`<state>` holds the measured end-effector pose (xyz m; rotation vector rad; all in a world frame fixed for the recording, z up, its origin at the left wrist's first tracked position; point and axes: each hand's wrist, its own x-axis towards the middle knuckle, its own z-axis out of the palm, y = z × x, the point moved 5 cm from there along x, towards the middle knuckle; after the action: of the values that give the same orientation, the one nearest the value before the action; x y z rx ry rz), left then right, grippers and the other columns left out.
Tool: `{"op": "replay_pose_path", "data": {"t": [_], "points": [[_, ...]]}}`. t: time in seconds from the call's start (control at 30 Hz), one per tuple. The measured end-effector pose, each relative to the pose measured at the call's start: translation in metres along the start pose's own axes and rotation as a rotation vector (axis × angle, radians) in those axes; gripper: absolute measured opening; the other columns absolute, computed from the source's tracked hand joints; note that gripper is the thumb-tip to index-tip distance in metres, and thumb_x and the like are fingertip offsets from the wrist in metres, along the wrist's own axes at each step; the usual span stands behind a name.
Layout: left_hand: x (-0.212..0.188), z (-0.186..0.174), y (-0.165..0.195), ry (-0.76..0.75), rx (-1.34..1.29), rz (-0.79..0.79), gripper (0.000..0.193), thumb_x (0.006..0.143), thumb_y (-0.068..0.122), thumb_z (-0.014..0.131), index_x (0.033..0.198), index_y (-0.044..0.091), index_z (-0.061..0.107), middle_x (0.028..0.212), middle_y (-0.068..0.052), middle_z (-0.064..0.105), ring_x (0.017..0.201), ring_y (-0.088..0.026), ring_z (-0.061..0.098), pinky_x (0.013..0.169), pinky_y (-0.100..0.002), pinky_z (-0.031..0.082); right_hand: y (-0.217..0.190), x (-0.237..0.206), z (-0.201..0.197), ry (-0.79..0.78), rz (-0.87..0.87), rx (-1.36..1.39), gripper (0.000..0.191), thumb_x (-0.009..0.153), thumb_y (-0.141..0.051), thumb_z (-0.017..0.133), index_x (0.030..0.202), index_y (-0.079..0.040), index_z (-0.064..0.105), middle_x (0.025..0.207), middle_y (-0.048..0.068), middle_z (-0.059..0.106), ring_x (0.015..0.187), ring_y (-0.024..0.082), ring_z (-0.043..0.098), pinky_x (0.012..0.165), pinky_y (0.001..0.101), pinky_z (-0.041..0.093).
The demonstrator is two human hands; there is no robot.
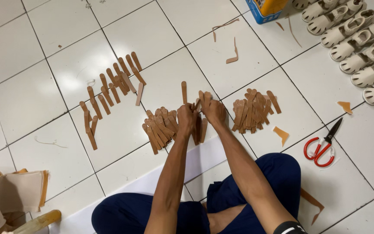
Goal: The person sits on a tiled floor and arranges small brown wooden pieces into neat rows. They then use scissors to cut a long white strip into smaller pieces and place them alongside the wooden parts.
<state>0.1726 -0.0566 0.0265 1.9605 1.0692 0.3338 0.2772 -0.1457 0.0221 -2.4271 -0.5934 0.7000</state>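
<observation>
Both hands meet over a small bundle of brown leather strips (199, 125) on the tiled floor (31, 99): the left hand (186, 120) is clenched around it, the right hand (213, 110) pinches the strip tops. Loose piles lie just left (161, 128) and right (253, 110) of the hands (red-handled scissors (323, 145) farther right). Squaring the ends before gripping tighter would likely keep the bundle even.

Both bare arms stretch forward and converge, wrists nearly side by side. The left hand (186, 120) is curled, knuckles up, fingers bent down. The right hand (213, 110) sits just beside it, fingers pinched together, forearm angling in from the lower right.
</observation>
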Motion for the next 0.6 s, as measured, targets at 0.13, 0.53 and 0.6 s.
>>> {"op": "replay_pose_path", "data": {"t": [0.13,0.53,0.6], "points": [[-0.016,-0.016,-0.028,-0.012,-0.194,-0.098,0.028,0.096,0.015,0.064,0.116,-0.005,0.070,0.096,-0.019,0.076,0.081,-0.029,0.075,0.072,-0.039,0.062,0.011,-0.014,-0.003,0.027,0.000,0.161,0.028,0.092,-0.032,0.076,0.096,-0.005,0.077,0.080,0.006,0.078,0.061,0.020,0.067,0.054,0.0370,0.050],[-0.172,-0.091,-0.116,-0.245,-0.974,-0.271,0.042,0.103,0.015,0.052,0.140,-0.005,0.051,0.132,-0.021,0.062,0.115,-0.030,0.068,0.095,-0.041,0.063,0.072,-0.071,-0.003,0.257,-0.170,0.670,0.019,0.105,-0.014,0.063,0.098,0.003,0.069,0.078,0.008,0.069,0.070,0.016,0.069,0.063,0.0295,0.058],[-0.183,-0.102,-0.120,-0.219,-0.998,-0.265,0.045,0.102,0.015,0.053,0.143,-0.003,0.049,0.134,-0.022,0.062,0.117,-0.030,0.067,0.097,-0.040,0.062,0.071,-0.080,0.003,0.315,-0.133,0.399,0.020,0.104,-0.015,0.062,0.101,0.003,0.071,0.078,0.011,0.070,0.072,0.022,0.067,0.069,0.0360,0.054]]}}
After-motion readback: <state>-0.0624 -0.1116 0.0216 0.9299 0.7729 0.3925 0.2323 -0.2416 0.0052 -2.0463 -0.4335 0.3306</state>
